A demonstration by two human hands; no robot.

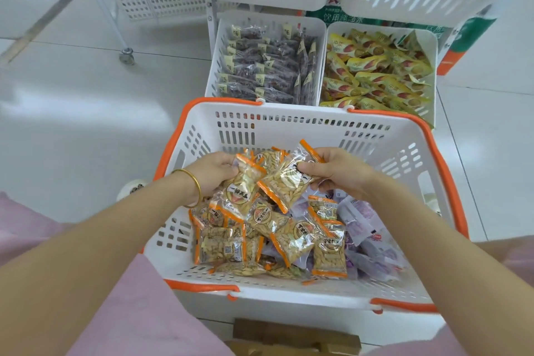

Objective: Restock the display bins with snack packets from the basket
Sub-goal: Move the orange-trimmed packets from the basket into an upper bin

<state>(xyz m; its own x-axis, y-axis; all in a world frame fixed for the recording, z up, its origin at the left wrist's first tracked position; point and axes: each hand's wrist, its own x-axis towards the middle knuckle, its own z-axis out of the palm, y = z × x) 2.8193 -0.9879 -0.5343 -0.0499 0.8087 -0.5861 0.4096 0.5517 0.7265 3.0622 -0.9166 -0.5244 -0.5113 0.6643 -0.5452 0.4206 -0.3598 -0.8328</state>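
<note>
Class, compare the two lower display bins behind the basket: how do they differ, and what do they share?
The left bin holds clear packets of dark reddish snacks, stacked in fairly tidy rows; the right bin holds yellow packets, heaped loosely. Both are white slotted plastic bins, side by side and well filled.

Bright, even light glares off the floor (86, 113); wide-angle edges bend and blur.

A thin gold bangle (197, 184) rings the left wrist, pink clothing (138, 306) over the lap.
</note>
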